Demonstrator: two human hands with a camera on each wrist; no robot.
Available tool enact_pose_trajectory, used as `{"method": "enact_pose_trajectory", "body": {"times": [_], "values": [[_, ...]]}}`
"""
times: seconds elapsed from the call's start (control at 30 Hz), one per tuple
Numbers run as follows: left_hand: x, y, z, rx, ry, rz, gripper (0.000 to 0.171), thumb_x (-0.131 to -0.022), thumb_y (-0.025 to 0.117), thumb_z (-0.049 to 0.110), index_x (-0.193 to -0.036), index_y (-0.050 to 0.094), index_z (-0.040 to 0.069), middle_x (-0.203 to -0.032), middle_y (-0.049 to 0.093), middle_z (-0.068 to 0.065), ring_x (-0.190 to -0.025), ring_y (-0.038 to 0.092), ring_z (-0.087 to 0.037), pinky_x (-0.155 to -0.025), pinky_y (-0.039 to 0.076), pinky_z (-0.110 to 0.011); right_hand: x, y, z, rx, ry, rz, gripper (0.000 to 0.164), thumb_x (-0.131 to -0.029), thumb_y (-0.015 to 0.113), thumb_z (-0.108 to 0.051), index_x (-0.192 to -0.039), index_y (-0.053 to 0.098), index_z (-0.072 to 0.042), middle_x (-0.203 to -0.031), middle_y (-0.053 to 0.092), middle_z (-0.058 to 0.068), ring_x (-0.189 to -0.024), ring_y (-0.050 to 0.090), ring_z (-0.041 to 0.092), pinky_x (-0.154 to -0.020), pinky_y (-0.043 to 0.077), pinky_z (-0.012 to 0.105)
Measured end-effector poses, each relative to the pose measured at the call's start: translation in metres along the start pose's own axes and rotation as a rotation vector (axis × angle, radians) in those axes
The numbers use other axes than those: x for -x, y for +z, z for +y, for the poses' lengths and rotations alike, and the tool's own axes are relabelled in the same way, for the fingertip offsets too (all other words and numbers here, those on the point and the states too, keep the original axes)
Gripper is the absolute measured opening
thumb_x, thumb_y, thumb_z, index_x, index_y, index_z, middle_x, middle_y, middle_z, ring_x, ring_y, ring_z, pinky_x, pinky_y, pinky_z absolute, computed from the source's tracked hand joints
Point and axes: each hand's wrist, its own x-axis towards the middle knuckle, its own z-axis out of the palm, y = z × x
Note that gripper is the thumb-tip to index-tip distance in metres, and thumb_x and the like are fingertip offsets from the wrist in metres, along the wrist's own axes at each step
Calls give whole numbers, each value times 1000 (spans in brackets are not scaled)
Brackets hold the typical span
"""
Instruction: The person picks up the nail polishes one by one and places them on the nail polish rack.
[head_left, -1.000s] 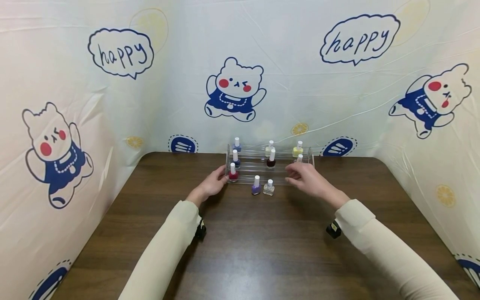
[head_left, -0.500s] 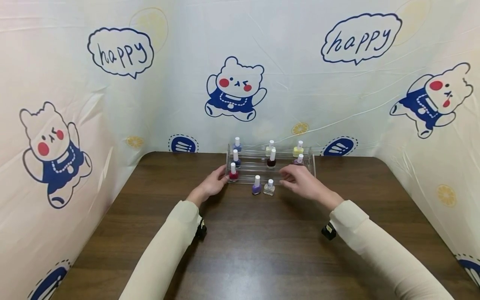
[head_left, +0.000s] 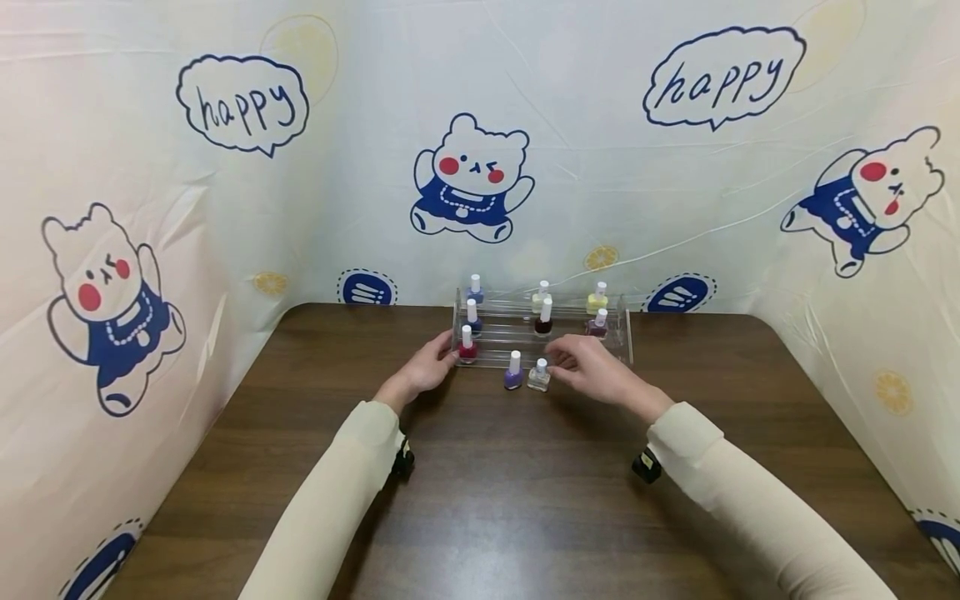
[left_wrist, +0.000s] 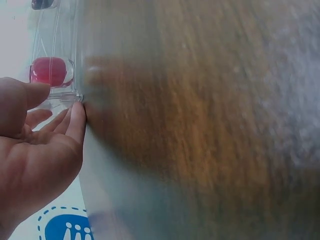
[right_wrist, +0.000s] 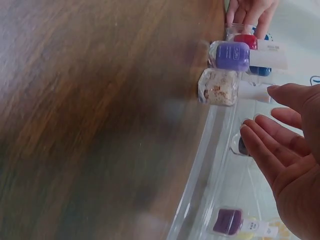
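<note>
My left hand (head_left: 426, 367) holds the left end of a clear tiered display rack (head_left: 501, 337), with thumb and fingertips at its end panel beside a red nail polish bottle (left_wrist: 49, 71). My right hand (head_left: 591, 365) is in front of the rack, fingers loosely bent and apart, nothing between them. In the right wrist view its thumb tip is right at the white cap of a clear nail polish bottle with flecks (right_wrist: 219, 89). That bottle stands on the table at the rack's front, beside a purple nail polish bottle (head_left: 513, 378).
On the rack's tiers stand blue bottles at the left, a pale yellow bottle (head_left: 540, 300) and a dark one (head_left: 543, 323) mid-rack, and a yellow bottle (head_left: 597, 302) above a plum one (head_left: 597, 327) at the right. A patterned cloth (head_left: 570, 192) hangs behind the brown table (head_left: 510, 483).
My right hand has moved left along the rack's front, from the right-hand bottles to the clear bottle, uncovering the plum one. My left hand has stayed at the rack's left end.
</note>
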Motion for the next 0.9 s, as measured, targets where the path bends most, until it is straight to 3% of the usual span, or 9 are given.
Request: {"method": "enact_pose_trajectory", "body": {"times": [0.47,0.9], "values": [[0,0,3,-13,0,6,57,-110,46,18,-163,25,13,-162,37,-18,-150,31,-39,-122,22,-59,-6,7,-5,-30,21,-25,27,-94,72,-6,-118,69,5,-111,73,17,-96,72,26,-86,61,42],[1,1,1,-10,-13,5,58,-109,47,19,-163,26,16,-162,38,-16,-151,30,-38,-122,21,-60,-8,11,-8,-9,-23,-13,23,-94,71,-3,-115,70,7,-108,74,19,-93,73,24,-83,61,41]]}}
